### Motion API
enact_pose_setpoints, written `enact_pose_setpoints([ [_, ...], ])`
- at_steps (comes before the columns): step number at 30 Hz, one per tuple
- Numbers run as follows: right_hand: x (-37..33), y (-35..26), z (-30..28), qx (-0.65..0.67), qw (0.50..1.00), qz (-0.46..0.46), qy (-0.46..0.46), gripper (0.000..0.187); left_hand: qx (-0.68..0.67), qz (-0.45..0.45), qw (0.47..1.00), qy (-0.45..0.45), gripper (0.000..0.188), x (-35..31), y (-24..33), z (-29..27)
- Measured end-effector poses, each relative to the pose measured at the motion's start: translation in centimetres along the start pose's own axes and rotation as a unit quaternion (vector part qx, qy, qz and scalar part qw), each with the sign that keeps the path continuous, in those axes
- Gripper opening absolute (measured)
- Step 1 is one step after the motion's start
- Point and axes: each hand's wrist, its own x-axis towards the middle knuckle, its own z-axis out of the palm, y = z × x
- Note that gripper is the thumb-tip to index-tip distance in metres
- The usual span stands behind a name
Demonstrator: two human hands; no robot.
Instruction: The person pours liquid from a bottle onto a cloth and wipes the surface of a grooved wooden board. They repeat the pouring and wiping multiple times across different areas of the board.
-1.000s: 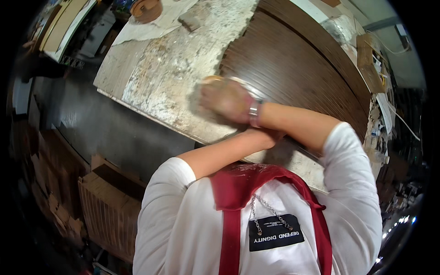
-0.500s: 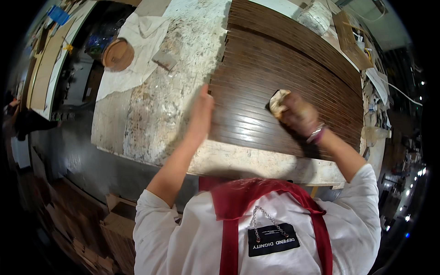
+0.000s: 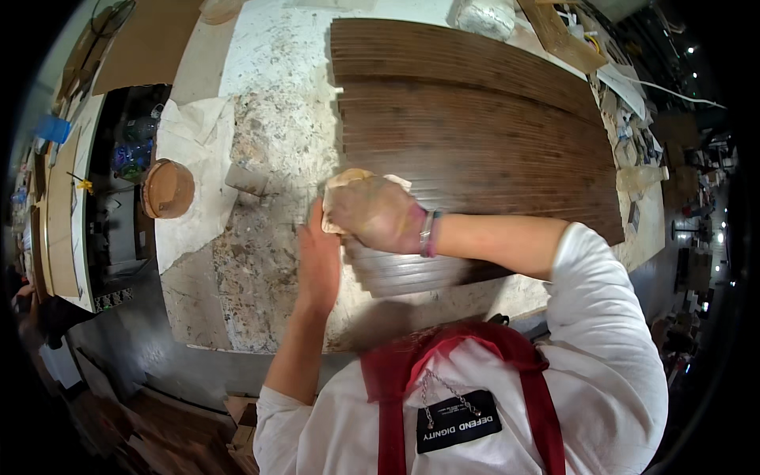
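Observation:
Dark brown grooved wooden slats (image 3: 475,134) lie side by side as a broad panel on the worktable. My right hand (image 3: 378,214) is closed round a pale, stained cloth (image 3: 400,182) and presses it at the panel's left edge. The hand is slightly blurred. Right beside it, my left hand (image 3: 319,257) rests against that same edge with its fingers stretched out. Part of the left fingers is hidden behind the cloth and my right hand. Light glints off the near slats.
A round tub (image 3: 169,188) with brown contents stands at the left on a white sheet (image 3: 194,134). A small flat greyish block (image 3: 247,179) lies near it. A white wrapped bundle (image 3: 484,17) sits at the far side. Scraps and a clear bag (image 3: 640,177) line the right edge.
My right hand has swept the cloth left across the panel to its left edge, next to my left hand. The whole view has shifted; the left hand remains at the edge.

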Motion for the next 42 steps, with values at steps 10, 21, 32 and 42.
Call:
enact_pose_setpoints([
  [10, -0.8, 6.2, -5.6, 0.075, 0.981, 0.112, 0.142, 0.014, 0.02, 0.019, 0.999, 0.046, 0.078, 5.8, 3.0, 0.4],
  [21, 5.1, 4.2, 0.3, 0.009, 1.0, 0.003, 0.014, 0.012, -0.177, -0.008, 0.984, -0.025, 0.077, 7.3, 3.2, 1.9],
  [32, 3.3, 4.4, 0.2, -0.033, 0.998, 0.005, 0.054, 0.012, 0.012, 0.038, 0.999, 0.001, 0.081, 5.7, 1.7, 3.8],
  [42, -2.0, 9.3, -5.6, -0.027, 0.996, 0.082, -0.002, 0.02, 0.474, 0.134, 0.87, -0.008, 0.071, 9.3, 2.2, 4.1],
])
